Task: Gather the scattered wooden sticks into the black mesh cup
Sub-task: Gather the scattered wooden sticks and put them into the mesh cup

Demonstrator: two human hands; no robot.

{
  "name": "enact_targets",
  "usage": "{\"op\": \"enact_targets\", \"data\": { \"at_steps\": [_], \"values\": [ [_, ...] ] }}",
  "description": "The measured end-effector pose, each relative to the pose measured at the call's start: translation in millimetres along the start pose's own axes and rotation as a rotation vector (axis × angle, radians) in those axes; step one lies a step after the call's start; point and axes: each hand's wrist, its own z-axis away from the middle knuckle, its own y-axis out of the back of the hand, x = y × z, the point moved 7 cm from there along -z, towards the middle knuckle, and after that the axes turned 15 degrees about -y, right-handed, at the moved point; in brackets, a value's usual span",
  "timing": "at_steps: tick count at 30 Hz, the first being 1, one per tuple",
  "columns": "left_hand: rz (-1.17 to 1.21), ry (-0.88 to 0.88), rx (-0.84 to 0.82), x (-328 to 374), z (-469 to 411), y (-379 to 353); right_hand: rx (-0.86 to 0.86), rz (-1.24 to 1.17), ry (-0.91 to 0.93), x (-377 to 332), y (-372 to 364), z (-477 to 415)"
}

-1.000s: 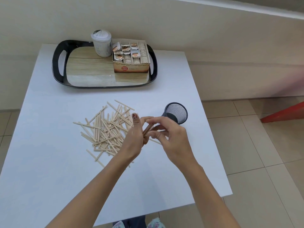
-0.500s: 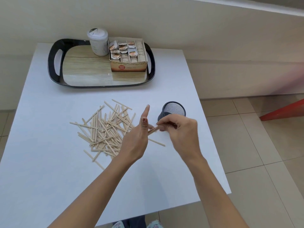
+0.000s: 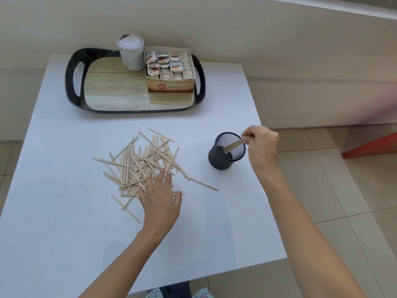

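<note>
At the left, a risk of scatter: with the left hand point(image 3: 160, 201) laid flat over the near edge of the wooden sticks point(image 3: 137, 162), heaped loose mid-table, easy to skid some farther across the table point(image 3: 53, 211) by a hasty sweep, or to lift too few from so tangled a pile. Farther right, a lone stray stick point(image 3: 203, 184) just apart from the heap, easy to overlook. At the right, a risk of a spill: bundle point(image 3: 233, 146) slanted across the mouth of the black mesh cup point(image 3: 222, 161), lower ends inside, upper ends above the rim; if let go at that tilt, liable to lever out over the rim or to tip the probably light cup, upright not far from the table's right edge, toward the floor. As to grip, left to right: left hand open, fingers straight and spread, resting on the sticks, clasping none as far as shows. Right hand point(image 3: 263, 145) closed in a pinch on the upper ends of the bundle, fingertips curled round them just above the cup's right rim; cannot tell the exact count of sticks held.
</note>
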Motion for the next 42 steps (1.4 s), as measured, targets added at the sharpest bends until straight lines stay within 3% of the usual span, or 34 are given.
{"op": "enact_targets", "data": {
  "at_steps": [11, 27, 30, 33, 36, 42],
  "values": [
    [0.121, 0.041, 0.037, 6, 13, 0, -0.127, 0.285, 0.225, -9, -40, -15],
    [0.228, 0.063, 0.072, 4, 18, 2, -0.087, 0.298, 0.233, -9, -38, -14],
    [0.244, 0.064, 0.09, 2, 19, 3, 0.003, 0.207, 0.268, -17, -27, -4],
    [0.241, 0.073, 0.116, -1, 21, 6, 0.197, 0.069, 0.336, -30, -9, 24],
    [0.251, 0.081, 0.155, -6, 24, 9, 0.271, -0.05, 0.299, -35, -12, 62],
    [0.24, 0.105, 0.274, -24, 28, 22, 0.004, -0.046, 0.196, -27, -73, 127]
  ]
}}
